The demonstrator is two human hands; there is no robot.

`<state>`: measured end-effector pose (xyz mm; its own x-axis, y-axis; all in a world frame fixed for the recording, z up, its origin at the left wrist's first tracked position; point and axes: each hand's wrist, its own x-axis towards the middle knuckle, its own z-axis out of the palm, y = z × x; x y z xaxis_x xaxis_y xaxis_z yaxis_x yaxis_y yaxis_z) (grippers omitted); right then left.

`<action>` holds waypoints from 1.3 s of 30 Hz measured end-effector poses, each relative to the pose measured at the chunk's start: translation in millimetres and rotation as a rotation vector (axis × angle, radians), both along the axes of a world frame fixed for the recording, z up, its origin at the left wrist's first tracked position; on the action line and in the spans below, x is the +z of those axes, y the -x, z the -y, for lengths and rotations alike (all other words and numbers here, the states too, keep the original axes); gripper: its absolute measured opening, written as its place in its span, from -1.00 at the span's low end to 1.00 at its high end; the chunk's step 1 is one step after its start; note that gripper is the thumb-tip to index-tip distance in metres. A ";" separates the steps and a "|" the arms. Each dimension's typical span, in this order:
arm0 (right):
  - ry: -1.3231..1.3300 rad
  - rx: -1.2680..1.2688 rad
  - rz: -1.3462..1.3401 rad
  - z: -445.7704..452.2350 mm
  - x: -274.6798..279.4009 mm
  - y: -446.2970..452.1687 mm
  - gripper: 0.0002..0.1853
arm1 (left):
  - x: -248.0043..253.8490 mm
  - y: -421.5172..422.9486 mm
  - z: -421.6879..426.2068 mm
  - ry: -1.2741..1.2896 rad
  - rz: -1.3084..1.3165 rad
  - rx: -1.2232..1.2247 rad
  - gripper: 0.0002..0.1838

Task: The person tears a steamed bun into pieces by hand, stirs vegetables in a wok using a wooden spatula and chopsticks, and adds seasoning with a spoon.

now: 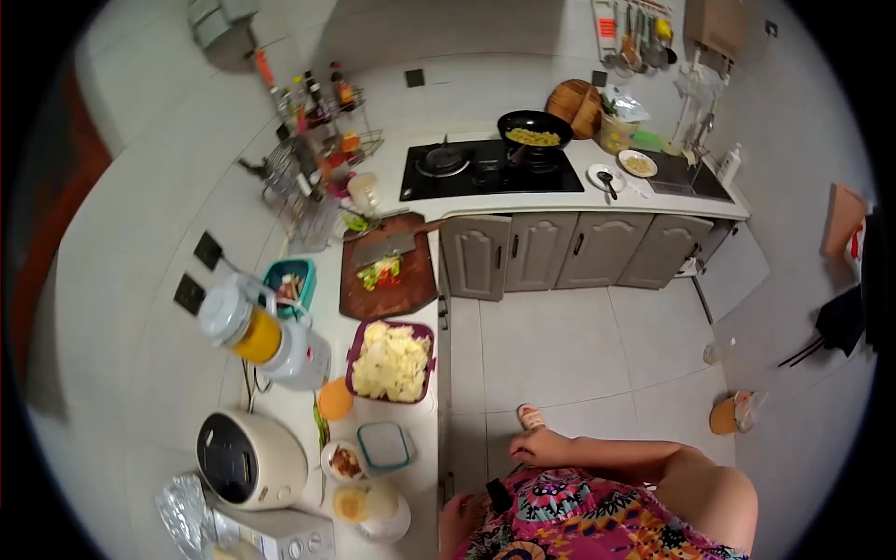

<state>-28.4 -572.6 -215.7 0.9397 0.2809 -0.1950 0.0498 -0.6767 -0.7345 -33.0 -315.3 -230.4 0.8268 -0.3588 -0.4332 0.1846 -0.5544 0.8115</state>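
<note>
My right hand point(539, 449) is in front of my body, above the floor, with its fingers loosely curled. Nothing shows in it. Low in the view, my left hand point(456, 519) hangs beside the counter's edge; its fingers are too unclear to read. A small dark item point(499, 496) lies against the patterned clothing between the two hands. On the counter closest to my left hand are a glass container point(384, 446) with a teal rim, a small bowl of brown food point(344, 461) and a pale round item point(381, 501).
The left counter holds a purple container of pale chunks point(392, 362), a cutting board point(359, 297) with a cleaver point(385, 246) and chopped vegetables, a blender point(271, 338) and a rice cooker point(247, 460). Ahead, a wok point(535, 119) with yellow food sits on the stove point(491, 177).
</note>
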 end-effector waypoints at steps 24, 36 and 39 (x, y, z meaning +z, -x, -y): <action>-0.044 -1.158 0.137 515.4 7.9 -177.7 -0.92 | -1.0 -340.2 428.2 -0.258 0.102 -0.387 -0.74; 0.479 -1.109 0.266 662.4 93.6 -370.1 -0.88 | -151.2 -524.2 464.6 -0.466 0.119 -0.588 -0.74; 0.564 -1.037 0.290 696.3 124.2 -424.4 -0.90 | -171.2 -531.9 455.3 -0.515 0.357 -0.780 -0.85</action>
